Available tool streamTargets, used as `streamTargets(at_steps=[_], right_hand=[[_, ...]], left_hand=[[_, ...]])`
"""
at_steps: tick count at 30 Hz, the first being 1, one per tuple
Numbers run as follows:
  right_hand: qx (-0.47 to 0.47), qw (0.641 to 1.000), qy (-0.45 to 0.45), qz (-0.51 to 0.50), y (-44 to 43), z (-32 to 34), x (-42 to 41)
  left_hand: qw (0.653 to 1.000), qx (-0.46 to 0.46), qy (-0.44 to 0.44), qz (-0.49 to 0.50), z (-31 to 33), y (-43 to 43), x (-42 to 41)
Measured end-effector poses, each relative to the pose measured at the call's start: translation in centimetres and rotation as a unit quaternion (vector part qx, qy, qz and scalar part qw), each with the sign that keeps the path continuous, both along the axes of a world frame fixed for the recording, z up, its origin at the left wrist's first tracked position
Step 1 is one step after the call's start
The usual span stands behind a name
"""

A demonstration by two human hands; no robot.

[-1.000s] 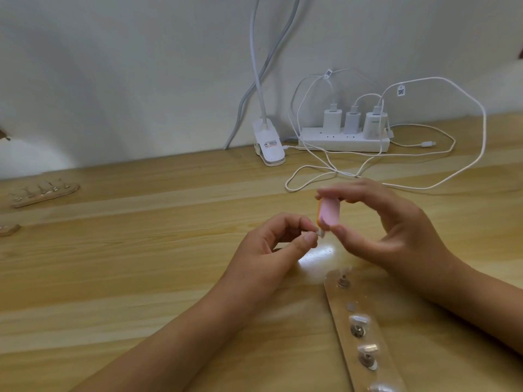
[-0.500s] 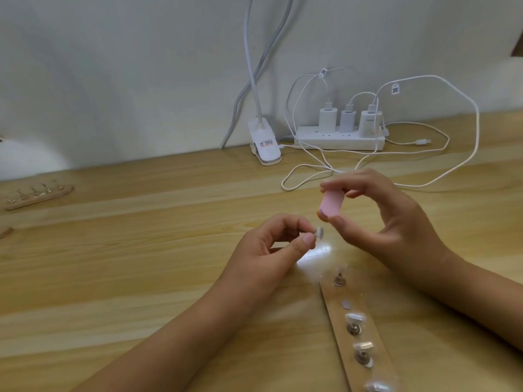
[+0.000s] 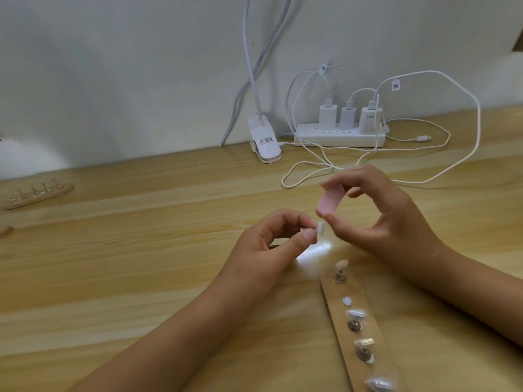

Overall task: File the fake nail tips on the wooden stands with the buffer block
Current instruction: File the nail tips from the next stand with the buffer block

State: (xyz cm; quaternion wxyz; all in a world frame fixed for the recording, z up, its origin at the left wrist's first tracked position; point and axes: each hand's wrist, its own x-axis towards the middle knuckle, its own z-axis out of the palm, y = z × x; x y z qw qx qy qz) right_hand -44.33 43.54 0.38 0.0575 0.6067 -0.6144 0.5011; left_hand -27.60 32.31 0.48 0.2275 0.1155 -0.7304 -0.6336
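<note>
My left hand (image 3: 271,241) pinches a small clear nail tip (image 3: 405,228) on its peg between thumb and forefinger, above the wooden table. My right hand (image 3: 387,219) grips the pink buffer block (image 3: 328,201) between thumb and fingers, just above and right of the tip, a small gap between them. A wooden stand (image 3: 365,332) lies below my right hand, with several nail tips on metal pegs and one bare white spot (image 3: 347,301).
A second wooden stand (image 3: 36,193) with several pegs lies far left. At the back stand a white lamp clip (image 3: 264,141) and a power strip (image 3: 339,134) with chargers; white cables (image 3: 311,171) loop across the table behind my hands.
My right hand lifted the buffer block off the nail tip and tilted it. The view has shifted slightly; my left hand still holds the tip in about the same place.
</note>
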Motion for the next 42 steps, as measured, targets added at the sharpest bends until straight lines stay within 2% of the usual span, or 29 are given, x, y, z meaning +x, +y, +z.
streamTargets(at_steps=[4, 6, 14, 27, 42], right_hand=[[-0.006, 0.994, -0.104, -0.020, 0.3, 0.2, -0.2], [-0.011, 0.992, -0.122, -0.004, 0.2, 0.2, 0.1], [-0.021, 0.995, -0.094, 0.025, 0.3, 0.4, 0.6], [-0.003, 0.998, -0.037, 0.055, 0.2, -0.2, 0.6], [-0.008, 0.996, -0.035, 0.086, 0.0, -0.1, 0.8]], left_hand=[[1.000, 0.008, -0.001, 0.020, -0.1, -0.2, 0.1], [1.000, 0.014, 0.000, 0.028, -0.3, -0.4, 0.1], [0.997, 0.071, 0.016, 0.027, -0.1, -0.2, -0.1], [0.999, 0.019, -0.002, 0.030, -0.3, -0.2, -0.1], [0.999, 0.003, -0.007, 0.038, -0.1, -0.1, 0.0]])
